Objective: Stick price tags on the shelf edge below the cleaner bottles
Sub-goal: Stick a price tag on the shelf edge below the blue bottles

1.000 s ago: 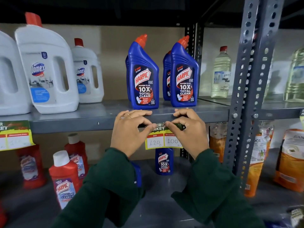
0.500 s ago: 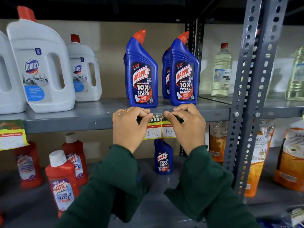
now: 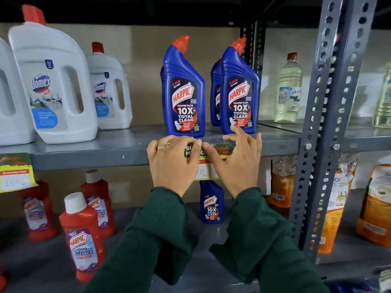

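Two blue Harpic cleaner bottles (image 3: 184,96) (image 3: 239,92) stand at the front of the grey shelf, with more blue ones behind them. A green, yellow and white price tag (image 3: 220,150) lies against the shelf edge (image 3: 84,159) directly below them. My left hand (image 3: 171,163) curls its fingers over the edge and presses its thumb on the tag's top left. My right hand (image 3: 237,166) has its fingers spread and lifted, one touching the right bottle's base, with its thumb on the tag's top middle. Both hands hide most of the tag's lower half.
White Domex jugs (image 3: 53,87) stand to the left, with another price tag (image 3: 14,174) on the edge below them. A perforated grey upright (image 3: 330,123) rises to the right, with clear bottles (image 3: 288,89) behind it. Red Harpic bottles (image 3: 81,235) and orange pouches (image 3: 283,180) fill the lower shelf.
The thumbs have slid together toward the tag's top middle. My right hand's fingers have opened and spread upward. The tag now sits flatter on the shelf edge.
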{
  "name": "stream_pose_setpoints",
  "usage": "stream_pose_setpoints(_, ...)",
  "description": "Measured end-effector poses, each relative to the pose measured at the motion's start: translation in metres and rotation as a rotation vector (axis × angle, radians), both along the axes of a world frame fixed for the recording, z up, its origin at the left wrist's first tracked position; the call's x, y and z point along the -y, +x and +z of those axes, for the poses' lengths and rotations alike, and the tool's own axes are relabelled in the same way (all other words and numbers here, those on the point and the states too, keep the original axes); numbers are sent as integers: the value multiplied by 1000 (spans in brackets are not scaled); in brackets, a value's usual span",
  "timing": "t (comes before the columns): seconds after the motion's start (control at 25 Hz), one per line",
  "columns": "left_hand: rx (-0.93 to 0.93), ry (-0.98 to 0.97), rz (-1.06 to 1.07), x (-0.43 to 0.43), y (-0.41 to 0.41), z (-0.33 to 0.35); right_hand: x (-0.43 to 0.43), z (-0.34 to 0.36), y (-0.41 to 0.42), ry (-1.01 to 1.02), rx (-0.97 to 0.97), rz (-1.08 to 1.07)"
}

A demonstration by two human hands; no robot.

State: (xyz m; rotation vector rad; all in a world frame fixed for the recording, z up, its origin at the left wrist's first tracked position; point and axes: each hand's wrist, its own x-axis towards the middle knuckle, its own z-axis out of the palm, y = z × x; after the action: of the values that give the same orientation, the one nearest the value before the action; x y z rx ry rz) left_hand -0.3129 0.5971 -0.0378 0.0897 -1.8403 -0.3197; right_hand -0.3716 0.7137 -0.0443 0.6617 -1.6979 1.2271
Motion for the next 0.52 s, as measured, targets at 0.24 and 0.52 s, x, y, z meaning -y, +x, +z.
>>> stream_pose_setpoints(0.24, -32, -45, -13, 3, -1, -2, 0, -6, -3, -52, -31, 49)
stream_pose_setpoints(0.52, 36, -117, -65, 16, 5, 2, -7, -7, -3, -51, 9, 103)
